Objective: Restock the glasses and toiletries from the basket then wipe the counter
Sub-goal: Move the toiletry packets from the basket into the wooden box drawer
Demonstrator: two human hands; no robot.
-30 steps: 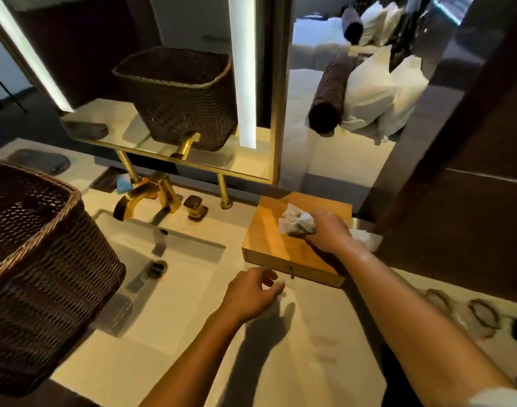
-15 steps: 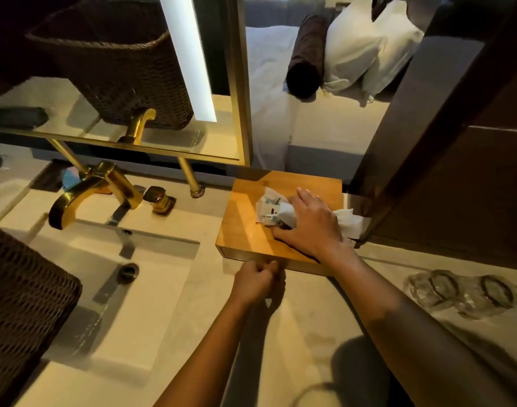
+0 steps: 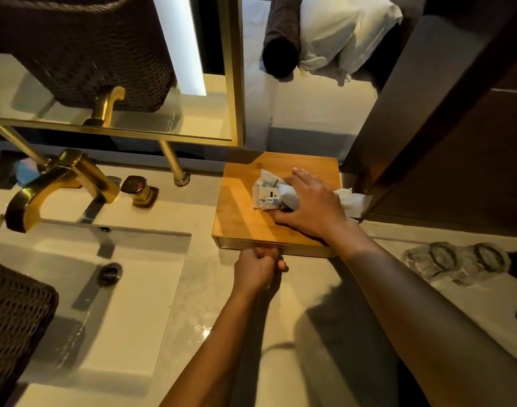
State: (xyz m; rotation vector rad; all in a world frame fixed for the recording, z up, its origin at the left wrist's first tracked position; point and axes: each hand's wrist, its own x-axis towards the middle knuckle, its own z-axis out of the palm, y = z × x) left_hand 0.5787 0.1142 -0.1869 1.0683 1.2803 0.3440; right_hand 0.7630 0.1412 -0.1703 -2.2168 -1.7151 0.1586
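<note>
1. Right hand [image 3: 308,205] — laid palm-down on top of the wooden box [image 3: 242,212], fingers [image 3: 298,179] spread and pressing a bunch of white packets [image 3: 267,192] against the lid.
2. Left hand [image 3: 256,267] — curled into a fist at the front edge of the wooden box, fingers clenched on something small there; what it is cannot be told.
3. Wooden box — stands on the pale desk [image 3: 222,304], just right of the sink [image 3: 128,277] and below the mirror frame.
4. Glasses [image 3: 457,262] — two clear ones lie on the desk, right of the box and apart from it.
5. Basket [image 3: 13,324] — dark wicker, at the left edge beside the sink.
6. Tap [image 3: 60,183] — gold, behind the sink.
</note>
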